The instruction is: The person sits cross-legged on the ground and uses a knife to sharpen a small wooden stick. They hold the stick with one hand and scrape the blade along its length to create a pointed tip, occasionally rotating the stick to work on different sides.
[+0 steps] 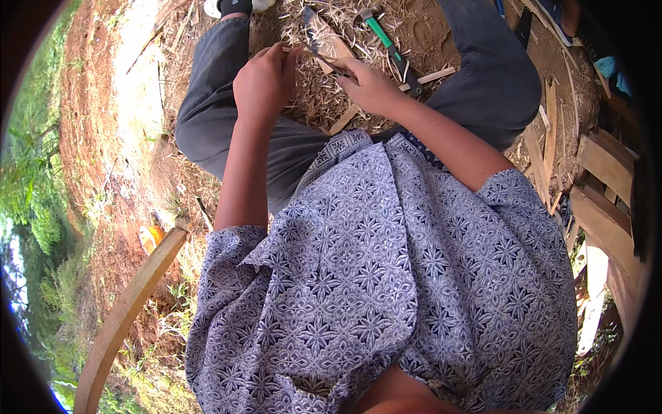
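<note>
My left hand is closed, its thumb and fingers pinching one end of a thin pale wood strip. The strip runs across to my right hand, which is closed around a knife. The knife's narrow dark blade slants up and left, close against the strip; its handle is mostly hidden in my fingers. Beyond my hands, a flat tapered wooden piece lies on the shavings. To its right rests a hammer with a green and black handle.
My bent legs in dark trousers frame the ground, which is strewn with wood shavings. Planks are piled at the right, with loose wood strips beside them. A curved wooden beam stands at the lower left, near an orange object.
</note>
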A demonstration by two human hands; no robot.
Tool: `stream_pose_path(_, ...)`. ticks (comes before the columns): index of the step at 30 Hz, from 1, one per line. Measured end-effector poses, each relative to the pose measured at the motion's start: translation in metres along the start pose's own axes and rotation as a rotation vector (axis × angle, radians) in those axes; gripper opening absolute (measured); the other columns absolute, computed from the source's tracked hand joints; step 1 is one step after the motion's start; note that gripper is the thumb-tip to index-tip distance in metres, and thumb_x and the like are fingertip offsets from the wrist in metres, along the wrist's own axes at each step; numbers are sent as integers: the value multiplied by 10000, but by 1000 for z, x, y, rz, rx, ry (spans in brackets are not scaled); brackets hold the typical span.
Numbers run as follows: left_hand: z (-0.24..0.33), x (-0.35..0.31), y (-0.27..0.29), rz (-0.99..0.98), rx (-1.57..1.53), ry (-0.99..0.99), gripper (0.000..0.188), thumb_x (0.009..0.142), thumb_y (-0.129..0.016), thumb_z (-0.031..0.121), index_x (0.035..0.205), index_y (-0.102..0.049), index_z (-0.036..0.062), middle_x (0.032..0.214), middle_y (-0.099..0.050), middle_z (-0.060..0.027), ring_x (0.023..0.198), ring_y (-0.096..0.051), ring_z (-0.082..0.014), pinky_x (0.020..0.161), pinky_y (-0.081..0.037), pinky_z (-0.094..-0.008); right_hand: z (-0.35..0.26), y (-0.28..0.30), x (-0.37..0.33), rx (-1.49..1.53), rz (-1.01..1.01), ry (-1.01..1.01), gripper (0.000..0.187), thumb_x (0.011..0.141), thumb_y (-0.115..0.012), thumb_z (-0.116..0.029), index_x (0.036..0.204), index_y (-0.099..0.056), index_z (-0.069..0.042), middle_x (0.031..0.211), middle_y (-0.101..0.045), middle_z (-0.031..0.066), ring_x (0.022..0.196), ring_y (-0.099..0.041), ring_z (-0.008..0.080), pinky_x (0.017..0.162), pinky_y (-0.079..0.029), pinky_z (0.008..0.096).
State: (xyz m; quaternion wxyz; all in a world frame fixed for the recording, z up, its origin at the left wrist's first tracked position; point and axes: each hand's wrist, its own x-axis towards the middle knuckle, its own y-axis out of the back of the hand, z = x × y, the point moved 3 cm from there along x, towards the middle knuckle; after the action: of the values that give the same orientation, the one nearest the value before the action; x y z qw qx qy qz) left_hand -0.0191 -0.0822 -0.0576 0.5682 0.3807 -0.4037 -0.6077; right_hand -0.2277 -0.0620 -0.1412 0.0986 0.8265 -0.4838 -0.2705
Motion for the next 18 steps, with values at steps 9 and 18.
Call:
stream_pose_path(9, -10, -18, 2, 7, 131, -26, 300, 1013, -615, 365, 899, -682, 96, 768, -711, -138, 716, -702, -369, 606, -528, -473, -31, -40, -2, 223, 140, 24, 375, 1029, -556, -236, 1371, -596, -88, 869, -728, 182, 755, -720, 322, 711, -544, 447)
stream_pose_path(18, -8, -36, -6, 64, 107, -80, 255, 1010, -631, 315, 864, -662, 108, 754, -705, -127, 673, -694, -360, 555, -514, -462, -23, -56, -5, 260, 244, 56, 280, 1022, -600, -298, 1197, -640, -83, 877, -725, 159, 827, -730, 349, 729, -551, 444)
